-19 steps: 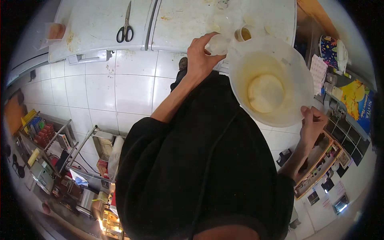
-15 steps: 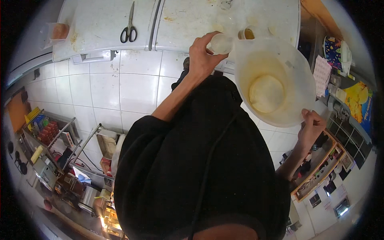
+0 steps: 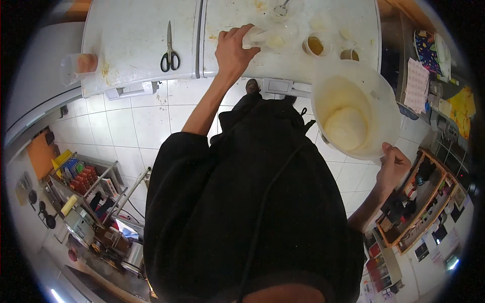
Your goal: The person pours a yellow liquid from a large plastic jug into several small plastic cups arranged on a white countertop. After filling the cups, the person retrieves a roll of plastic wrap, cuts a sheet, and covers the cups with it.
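My left hand [image 3: 234, 53] reaches over the white worktop, its fingers curved around a small clear plastic cup [image 3: 254, 36]. Beside that cup is another clear cup [image 3: 275, 41]. A large translucent plastic pitcher [image 3: 371, 96] is tilted so that I see into it; a pale yellowish residue coats its inside. My right hand [image 3: 393, 165] grips the pitcher at its near side, thumb up at the rim, most fingers hidden. Close to the pitcher's far edge stand a cup with brownish-yellow contents [image 3: 316, 46] and a second such cup [image 3: 349, 54], partly covered by the pitcher.
Black-handled scissors [image 3: 170, 60] lie on the white worktop [image 3: 131, 45], left of its dark seam. A clear container with orange contents [image 3: 87, 63] sits at the left edge. A metal spoon-like utensil [image 3: 281, 9] lies at the back. Shelves [image 3: 419, 202] stand at right.
My left hand has moved left, away from the pitcher's lip, with the small cup. My right hand still holds the pitcher, tilted. The second brownish cup now shows past its edge.
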The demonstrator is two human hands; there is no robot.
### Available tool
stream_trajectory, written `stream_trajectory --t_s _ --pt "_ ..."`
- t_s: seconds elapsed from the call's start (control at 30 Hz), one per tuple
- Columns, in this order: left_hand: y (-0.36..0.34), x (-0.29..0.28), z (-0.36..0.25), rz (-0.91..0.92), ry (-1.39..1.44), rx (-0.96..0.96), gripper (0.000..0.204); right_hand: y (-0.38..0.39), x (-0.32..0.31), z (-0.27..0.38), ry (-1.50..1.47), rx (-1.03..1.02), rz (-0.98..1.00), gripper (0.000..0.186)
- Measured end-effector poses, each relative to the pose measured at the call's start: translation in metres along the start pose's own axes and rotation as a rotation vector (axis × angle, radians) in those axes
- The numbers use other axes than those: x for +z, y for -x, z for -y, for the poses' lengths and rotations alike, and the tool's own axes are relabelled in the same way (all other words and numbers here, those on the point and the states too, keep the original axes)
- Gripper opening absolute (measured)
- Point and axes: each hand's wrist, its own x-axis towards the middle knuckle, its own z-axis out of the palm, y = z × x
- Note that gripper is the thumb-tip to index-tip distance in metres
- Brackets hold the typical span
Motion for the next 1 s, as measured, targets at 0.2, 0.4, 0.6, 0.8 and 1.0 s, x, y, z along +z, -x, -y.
stream_trajectory --t_s 0.2,0.4,0.6,0.8,1.0 --pt "-0.009 0.004 0.001 0.086 -0.149 0.037 0.055 0.012 -0.009 -0.008 -0.023 0.063 -0.060 0.023" --pt "-0.016 0.009 0.003 0.085 -0.323 0.120 0.053 0.021 -0.017 -0.019 -0.043 0.093 -0.114 0.023" --pt "-0.025 0.011 0.002 0.066 -0.475 0.261 0.048 0.029 -0.023 -0.018 -0.040 0.099 -0.111 0.018" --pt "-0.038 0.014 -0.004 0.001 -0.666 0.423 0.039 0.033 -0.025 -0.014 -0.029 0.078 -0.109 0.020" --pt "-0.051 0.018 -0.016 0.001 -0.727 0.581 0.030 0.035 -0.020 -0.007 -0.052 0.047 -0.127 0.028"
